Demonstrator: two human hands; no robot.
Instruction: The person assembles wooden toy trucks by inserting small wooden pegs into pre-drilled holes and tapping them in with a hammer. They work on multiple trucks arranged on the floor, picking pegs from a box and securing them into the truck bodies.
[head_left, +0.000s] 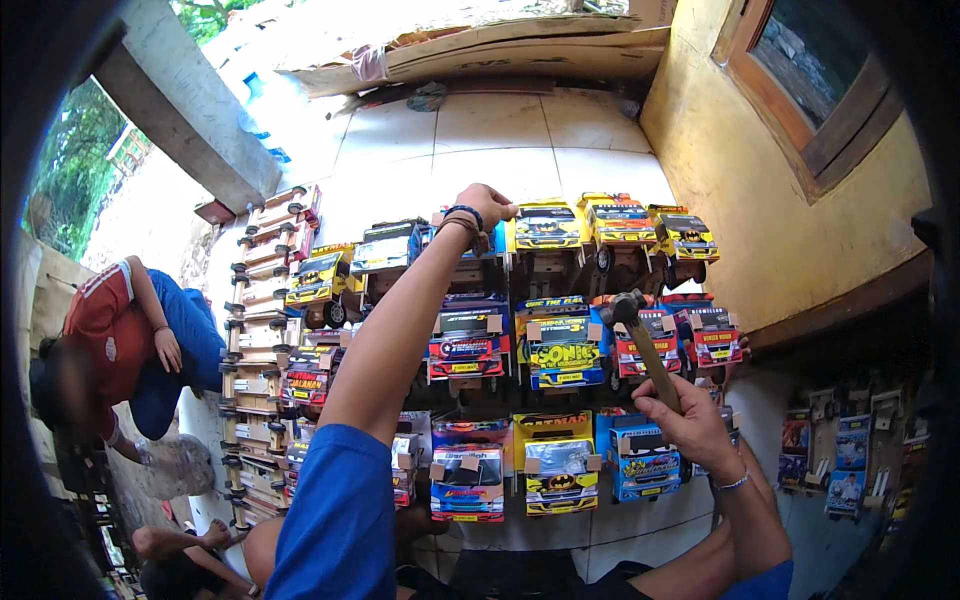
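My left hand [483,206] reaches over to the far row of toy trucks. Its fingers are pinched together at the left upper edge of a yellow toy truck [547,228]; what lies between them is too small to make out. In my right hand [692,425] is a hammer [655,360], gripped by its wooden handle, with the metal head up over the middle row. Below that head stands a red-and-white toy truck [648,345]. Left of it is a yellow-and-blue toy truck [562,350]. Many trucks carry small tan square tabs beside their windscreens.
Toy trucks stand in several rows on white tiles [490,122]. A stack of wooden truck frames [255,360] lines the left side. Beyond it sits a person in a red shirt [105,330]. A yellow wall [790,220] rises at right, with more toy trucks [850,450] below it.
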